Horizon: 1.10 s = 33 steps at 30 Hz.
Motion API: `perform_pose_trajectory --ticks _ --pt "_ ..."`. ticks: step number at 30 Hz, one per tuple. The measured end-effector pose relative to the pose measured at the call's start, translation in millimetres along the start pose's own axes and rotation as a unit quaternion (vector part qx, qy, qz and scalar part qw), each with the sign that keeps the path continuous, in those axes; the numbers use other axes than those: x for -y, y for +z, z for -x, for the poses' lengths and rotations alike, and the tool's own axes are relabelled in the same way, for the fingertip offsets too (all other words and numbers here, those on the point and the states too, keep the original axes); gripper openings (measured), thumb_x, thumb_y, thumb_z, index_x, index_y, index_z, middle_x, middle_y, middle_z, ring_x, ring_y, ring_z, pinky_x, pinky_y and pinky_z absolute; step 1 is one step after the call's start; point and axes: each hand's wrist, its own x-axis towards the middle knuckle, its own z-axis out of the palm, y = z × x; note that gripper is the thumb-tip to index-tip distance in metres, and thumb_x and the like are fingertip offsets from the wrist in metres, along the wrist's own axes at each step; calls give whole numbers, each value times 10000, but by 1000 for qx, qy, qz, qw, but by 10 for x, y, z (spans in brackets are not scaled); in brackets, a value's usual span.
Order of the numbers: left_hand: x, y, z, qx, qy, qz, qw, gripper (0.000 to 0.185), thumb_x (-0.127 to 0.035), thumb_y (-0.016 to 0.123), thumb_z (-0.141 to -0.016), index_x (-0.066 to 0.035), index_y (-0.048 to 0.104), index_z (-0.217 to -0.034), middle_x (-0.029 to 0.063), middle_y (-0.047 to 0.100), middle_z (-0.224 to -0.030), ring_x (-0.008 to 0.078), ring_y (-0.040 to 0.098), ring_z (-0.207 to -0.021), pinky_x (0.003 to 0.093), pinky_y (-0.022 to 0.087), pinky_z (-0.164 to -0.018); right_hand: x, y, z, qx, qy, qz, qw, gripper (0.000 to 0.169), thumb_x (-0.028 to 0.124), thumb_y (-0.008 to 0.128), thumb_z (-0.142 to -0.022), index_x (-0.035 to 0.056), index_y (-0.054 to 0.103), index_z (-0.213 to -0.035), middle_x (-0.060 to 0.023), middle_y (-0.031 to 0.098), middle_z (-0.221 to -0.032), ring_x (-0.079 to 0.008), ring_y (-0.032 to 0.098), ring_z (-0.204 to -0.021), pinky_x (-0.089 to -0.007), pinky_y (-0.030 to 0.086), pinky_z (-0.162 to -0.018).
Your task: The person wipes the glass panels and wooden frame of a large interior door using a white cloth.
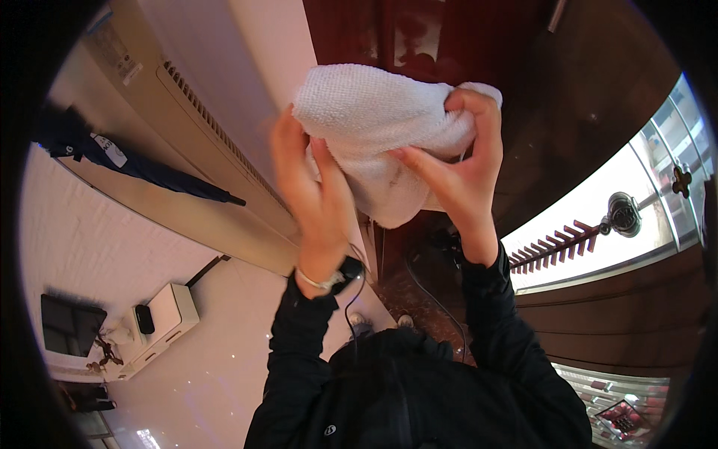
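Note:
A white terry cloth [381,112], folded and bunched, is held up in front of me between both hands. My left hand [317,185] grips its left edge, thumb on the near side and fingers mostly behind. My right hand [471,157] pinches the right part, with the thumb along the front and the index finger curled over the top. A small dark smudge shows on the lower fold of the cloth. Beyond it stands a glossy dark-red wooden door [359,33], its lower part hidden behind the cloth and my hands.
On the left are a beige floor-standing unit with a vent grille [219,129] and a folded dark umbrella [162,177]. Farther off stand a white low cabinet [168,320] and a television [73,325]. A window with a metal grille [566,241] is at right. Cables [432,292] hang by my wrists.

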Motion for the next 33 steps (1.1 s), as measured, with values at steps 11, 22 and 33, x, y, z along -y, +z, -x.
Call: perform_pose_trajectory --ticks 11,22,33 --pt "1978 -185 2791 252 -64 -210 943 813 -281 617 -881 64 121 -1425 319 367 -1333 476 367 -1253 551 212 -1084 -565 331 2706 43 413 -94 905 457 31 674 -744 15 435 -1134 -104 472 -978 -202 502 -919 -306 430 -807" --pt "1201 -299 2008 198 -50 -131 970 780 -99 694 -778 68 272 -1411 322 144 -1490 469 185 -1378 469 135 -1142 -28 292 2254 76 290 81 951 754 257 789 -739 -20 377 -1306 -251 445 -1257 -392 504 -1085 -410 430 -909" --pt "826 376 1326 -11 202 -259 944 1041 -307 735 -806 47 7 -1461 287 150 -1477 446 300 -1319 505 304 -1062 -568 77 1414 25 104 109 988 846 393 714 -750 56 314 -1414 -274 420 -1327 -440 486 -1108 -441 413 -945"
